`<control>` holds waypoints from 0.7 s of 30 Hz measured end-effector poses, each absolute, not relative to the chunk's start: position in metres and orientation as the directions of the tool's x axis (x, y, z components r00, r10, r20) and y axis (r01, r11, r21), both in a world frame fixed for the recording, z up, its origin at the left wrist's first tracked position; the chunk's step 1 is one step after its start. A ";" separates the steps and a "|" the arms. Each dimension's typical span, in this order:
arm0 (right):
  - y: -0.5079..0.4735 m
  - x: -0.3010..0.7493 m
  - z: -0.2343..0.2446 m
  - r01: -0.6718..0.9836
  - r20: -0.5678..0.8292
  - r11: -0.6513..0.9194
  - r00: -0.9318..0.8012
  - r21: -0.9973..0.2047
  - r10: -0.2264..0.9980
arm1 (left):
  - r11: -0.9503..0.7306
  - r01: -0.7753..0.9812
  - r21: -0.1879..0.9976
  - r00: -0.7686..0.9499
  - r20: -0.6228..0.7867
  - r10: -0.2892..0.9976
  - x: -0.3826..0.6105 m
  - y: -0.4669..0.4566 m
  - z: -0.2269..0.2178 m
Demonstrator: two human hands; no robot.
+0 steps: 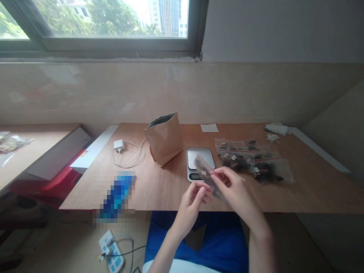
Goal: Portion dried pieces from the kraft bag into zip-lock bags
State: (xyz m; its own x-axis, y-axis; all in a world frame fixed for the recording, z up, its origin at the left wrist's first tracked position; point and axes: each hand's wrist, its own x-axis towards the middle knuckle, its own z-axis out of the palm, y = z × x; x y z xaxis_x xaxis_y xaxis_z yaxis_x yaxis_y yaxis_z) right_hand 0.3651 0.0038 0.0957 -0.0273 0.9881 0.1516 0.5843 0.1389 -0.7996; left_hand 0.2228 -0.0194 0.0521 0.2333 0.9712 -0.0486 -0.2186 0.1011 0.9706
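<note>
Both my hands hold a small clear zip bag (205,170) with dark contents, raised above the front edge of the wooden table (159,185). My left hand (192,204) pinches the bag's lower edge with closed fingers. My right hand (236,189) grips the bag from the right, fingers closed on it. Just behind the bag sits a small digital scale (199,161). A brown paper pouch (165,138) stands open to the scale's left.
Several filled zip bags (253,159) lie right of the scale. A white charger with cable (125,151) lies left of the pouch. A blurred blue object (116,195) lies at the front left. A power strip (112,252) is on the floor. A white paper slip (209,127) lies at the back.
</note>
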 end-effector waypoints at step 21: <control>0.016 0.314 0.066 0.362 0.095 0.163 -0.198 -0.918 0.976 | -0.008 0.138 0.990 -0.020 0.010 1.000 0.191 -0.002 0.036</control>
